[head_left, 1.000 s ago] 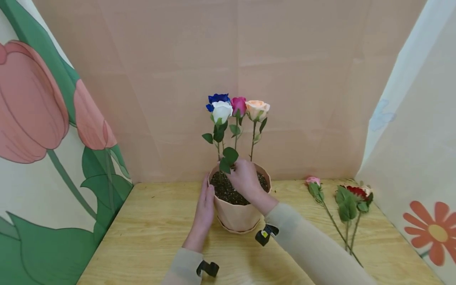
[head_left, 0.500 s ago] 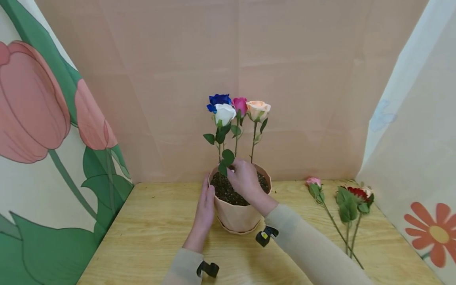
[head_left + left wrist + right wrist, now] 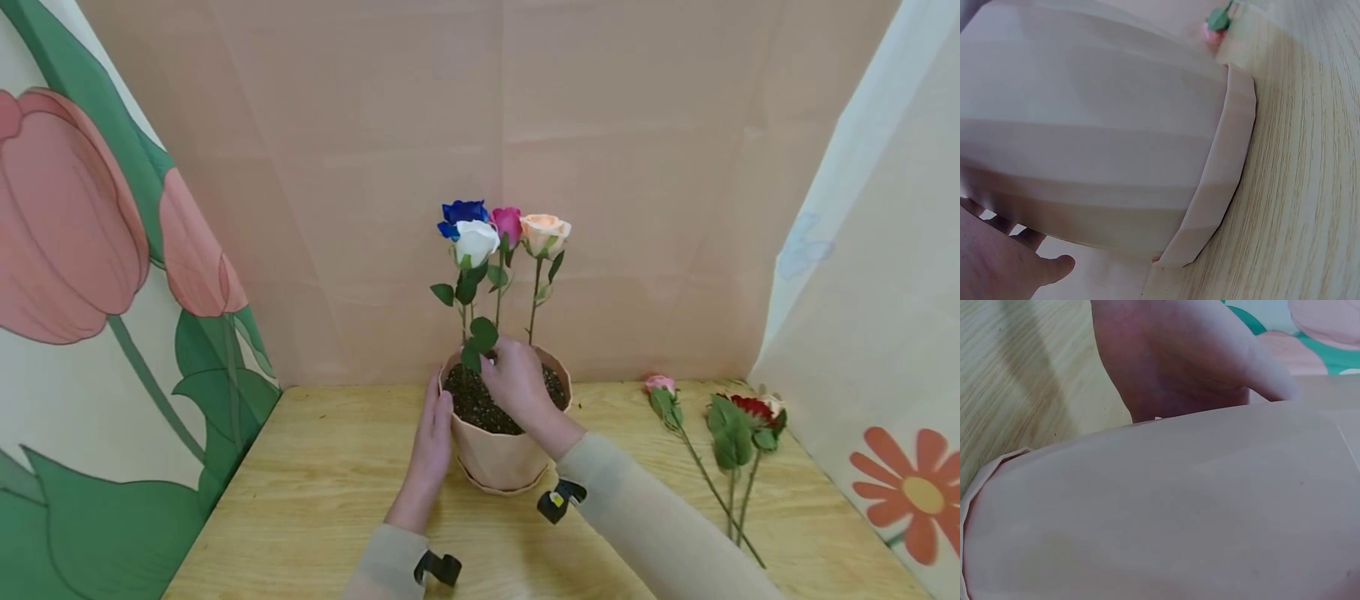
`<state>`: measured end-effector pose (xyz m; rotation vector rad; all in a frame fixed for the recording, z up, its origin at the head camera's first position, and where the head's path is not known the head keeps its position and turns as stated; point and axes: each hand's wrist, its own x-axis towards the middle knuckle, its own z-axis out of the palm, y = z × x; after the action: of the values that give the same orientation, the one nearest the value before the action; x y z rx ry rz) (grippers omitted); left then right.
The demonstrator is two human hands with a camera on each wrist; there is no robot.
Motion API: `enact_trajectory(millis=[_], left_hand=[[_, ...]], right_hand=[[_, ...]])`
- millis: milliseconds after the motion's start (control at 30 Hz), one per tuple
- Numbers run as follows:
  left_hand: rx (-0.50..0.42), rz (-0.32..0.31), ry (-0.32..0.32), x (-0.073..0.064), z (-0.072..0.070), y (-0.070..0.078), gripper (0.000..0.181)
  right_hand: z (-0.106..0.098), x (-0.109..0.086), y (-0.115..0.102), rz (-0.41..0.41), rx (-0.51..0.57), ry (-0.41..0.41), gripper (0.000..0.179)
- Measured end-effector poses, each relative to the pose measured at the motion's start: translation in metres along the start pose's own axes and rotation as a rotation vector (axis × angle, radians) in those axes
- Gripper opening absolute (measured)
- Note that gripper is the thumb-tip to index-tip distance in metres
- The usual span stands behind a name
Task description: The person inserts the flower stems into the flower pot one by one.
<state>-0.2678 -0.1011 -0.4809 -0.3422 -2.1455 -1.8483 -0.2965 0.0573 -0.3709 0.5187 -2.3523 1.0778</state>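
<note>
A pale pink pot (image 3: 501, 457) filled with dark soil stands on a matching saucer. My left hand (image 3: 432, 429) lies against its left side, fingers extended along the wall; the left wrist view shows this hand (image 3: 997, 262) beside the pot's ribbed wall (image 3: 1097, 125). Over the soil, my right hand (image 3: 517, 379) has curled fingers and pinches low on the stem of a white rose (image 3: 477, 243), beside its lower leaves. The fingertips are partly hidden. Behind the white bloom stand a blue rose (image 3: 463, 215), a magenta rose (image 3: 507, 223) and a peach rose (image 3: 545, 233).
On the wooden table (image 3: 322, 467) to the right lie a pink rose (image 3: 660, 383) and a dark red rose (image 3: 752, 407), with a paler bloom (image 3: 772, 405) beside it. A pinkish backdrop (image 3: 637, 167) rises behind the pot, and flower-printed panels flank both sides.
The white rose's bloom has shifted slightly right and down, and its lower leaves have moved a little with it. The left hand stays against the pot; the right hand has hardly moved.
</note>
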Motion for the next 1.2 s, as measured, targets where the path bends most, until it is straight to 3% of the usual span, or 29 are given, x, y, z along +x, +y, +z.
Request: enact_trajectory(millis=[200,733,933,1200], left_hand=[[-0.005,0.006,0.002,-0.001,0.0,0.001,0.058],[-0.017,0.001,-0.016,-0.003,-0.002,0.0,0.056],[-0.027,0.012,-0.014,-0.002,-0.002,0.001,0.055],[-0.056,0.017,-0.032,-0.002,-0.002,0.001,0.056]], right_hand=[[0.0,-0.001,0.002,0.038,0.058,-0.009,0.014],[-0.01,-0.008,0.0,0.08,0.082,-0.056,0.008],[-0.008,-0.007,-0.001,0.054,0.092,-0.075,0.02],[-0.004,-0.003,-0.001,0.05,0.084,-0.083,0.01]])
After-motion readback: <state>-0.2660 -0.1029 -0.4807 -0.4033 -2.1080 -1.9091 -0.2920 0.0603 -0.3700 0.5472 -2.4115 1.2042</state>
